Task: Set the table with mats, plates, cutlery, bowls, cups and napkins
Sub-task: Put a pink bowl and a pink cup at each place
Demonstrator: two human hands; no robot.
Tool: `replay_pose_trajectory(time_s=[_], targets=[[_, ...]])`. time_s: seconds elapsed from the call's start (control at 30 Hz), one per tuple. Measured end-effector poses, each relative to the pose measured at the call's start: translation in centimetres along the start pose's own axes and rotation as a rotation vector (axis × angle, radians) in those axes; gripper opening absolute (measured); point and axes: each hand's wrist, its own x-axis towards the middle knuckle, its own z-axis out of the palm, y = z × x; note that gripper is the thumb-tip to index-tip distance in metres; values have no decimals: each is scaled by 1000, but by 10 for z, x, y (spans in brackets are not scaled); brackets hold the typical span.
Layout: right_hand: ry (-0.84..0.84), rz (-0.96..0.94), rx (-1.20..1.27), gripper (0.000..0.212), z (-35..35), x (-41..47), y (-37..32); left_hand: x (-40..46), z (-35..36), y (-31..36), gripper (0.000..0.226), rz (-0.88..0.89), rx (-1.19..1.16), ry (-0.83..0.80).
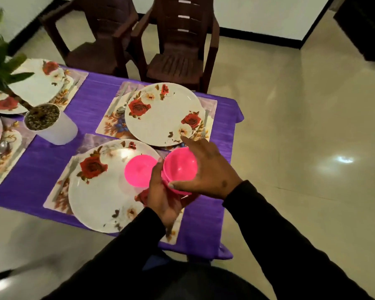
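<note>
The right hand (206, 169) grips the rim of a pink bowl (180, 166) from above, while the left hand (162, 191) cups the bowl's underside. The bare far plate (162, 114) lies just ahead of the right hand, nearer it than the left. Left of both hands, the near plate (100, 191) already holds another pink bowl (139, 171), seemingly empty.

You have one view only, a head-worn wide-angle camera looking forward and steeply down across the near right corner of the table (214, 215). It sits close above both forearms; chairs (178, 50) and floor (301, 126) fill the far field, edges bowed.
</note>
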Motion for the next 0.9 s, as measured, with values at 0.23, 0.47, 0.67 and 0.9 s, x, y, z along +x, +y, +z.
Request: replay_pose_trajectory(time_s=[0.23,0.47,0.67,0.9], targets=[[-120,-123,6,115,-14,-5,17,-5,14,-32,58,111,-135,90],[-88,-83,8,113,-32,-15,42,17,21,-53,61,28,-132,-27],[-71,-74,51,114,-56,-8,82,38,41,-87,67,37,-118,-2],[-126,-216,38,128,-119,26,149,75,112,-114,72,169,-151,139]])
